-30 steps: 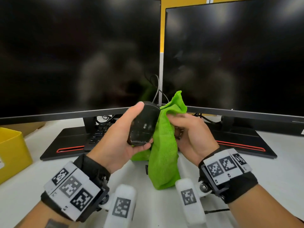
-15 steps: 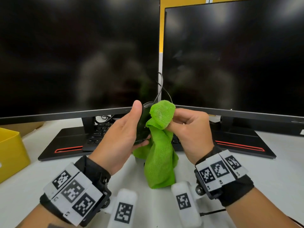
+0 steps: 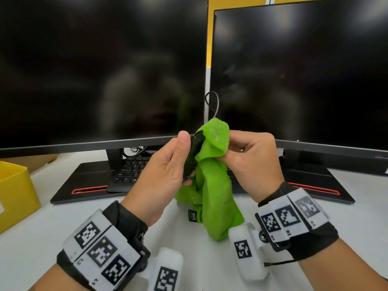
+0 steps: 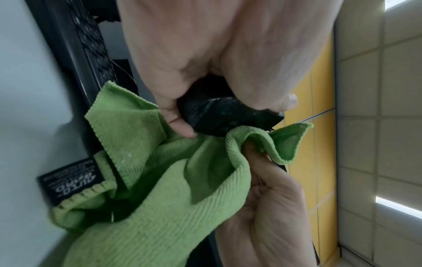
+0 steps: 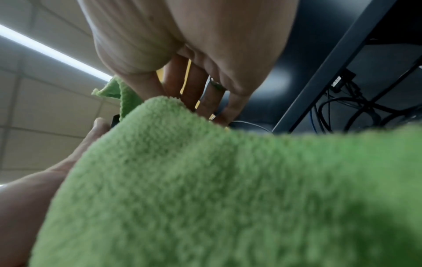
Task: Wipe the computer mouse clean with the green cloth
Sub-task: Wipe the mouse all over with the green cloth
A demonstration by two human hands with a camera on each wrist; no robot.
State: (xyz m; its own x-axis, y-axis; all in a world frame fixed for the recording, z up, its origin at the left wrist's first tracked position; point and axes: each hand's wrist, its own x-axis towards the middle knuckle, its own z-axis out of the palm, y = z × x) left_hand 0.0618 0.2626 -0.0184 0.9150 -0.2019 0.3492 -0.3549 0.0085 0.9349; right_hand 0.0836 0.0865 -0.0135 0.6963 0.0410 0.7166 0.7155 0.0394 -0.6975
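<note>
On the white tabletop (image 3: pixel 346 217), left of the computer mouse, we saw a yellow bin (image 3: pixel 14 190) and a black keyboard (image 3: pixel 130 171) under the left monitor (image 3: pixel 100 68). Our left hand (image 3: pixel 165 173) gripped the black computer mouse (image 3: pixel 194 156) above the tabletop, thumb and fingers (image 4: pixel 180 124) clamped on its sides. Right of it, our right hand (image 3: pixel 254 162) pinched the green cloth (image 3: pixel 214 185) against the mouse, the rest hanging down.
</note>
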